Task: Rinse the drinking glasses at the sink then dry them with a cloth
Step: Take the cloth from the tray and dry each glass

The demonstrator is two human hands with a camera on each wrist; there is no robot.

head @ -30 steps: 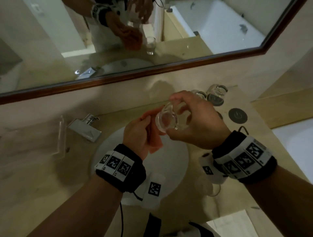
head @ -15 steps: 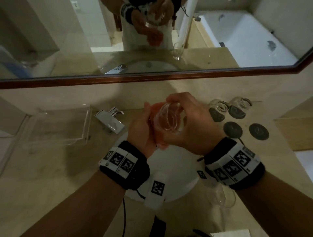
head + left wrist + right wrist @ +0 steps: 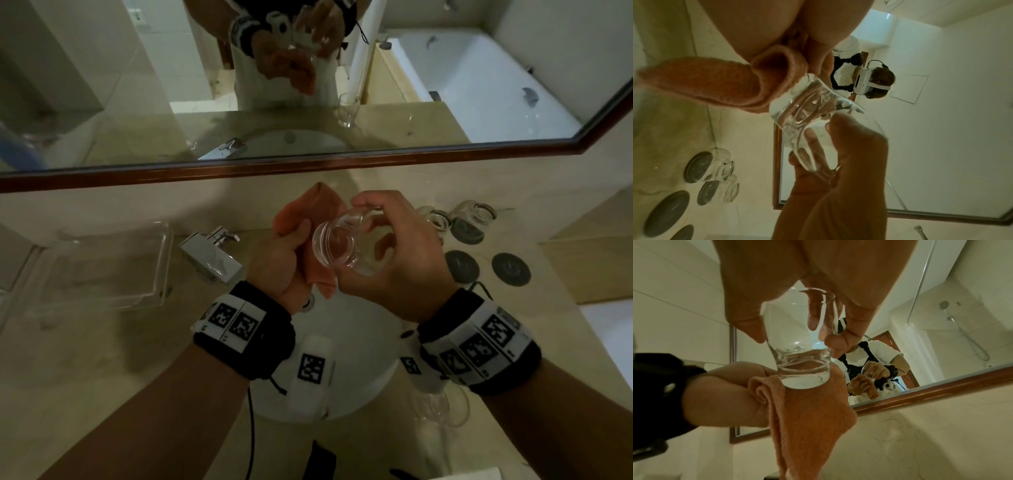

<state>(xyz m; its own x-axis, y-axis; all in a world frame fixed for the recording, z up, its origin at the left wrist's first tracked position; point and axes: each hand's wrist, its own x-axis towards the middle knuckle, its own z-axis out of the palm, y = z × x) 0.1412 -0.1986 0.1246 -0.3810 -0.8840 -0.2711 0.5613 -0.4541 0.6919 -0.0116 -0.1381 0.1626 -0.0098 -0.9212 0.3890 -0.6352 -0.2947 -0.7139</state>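
Above the white sink basin my right hand grips a clear drinking glass tilted on its side, its thick base toward my left hand. My left hand holds an orange cloth bunched in its fingers, right against the glass base. In the right wrist view the glass hangs from my fingers with the cloth just under its base. In the left wrist view the cloth touches the glass.
Two more glasses stand upturned on dark coasters at the back right, with two bare coasters nearer. A stemmed glass stands on the counter under my right wrist. The chrome tap and a clear tray lie to the left.
My head view has swung left and up, bringing the tray into sight. The cloth now stands up higher behind the glass, and the glass base faces it more squarely.
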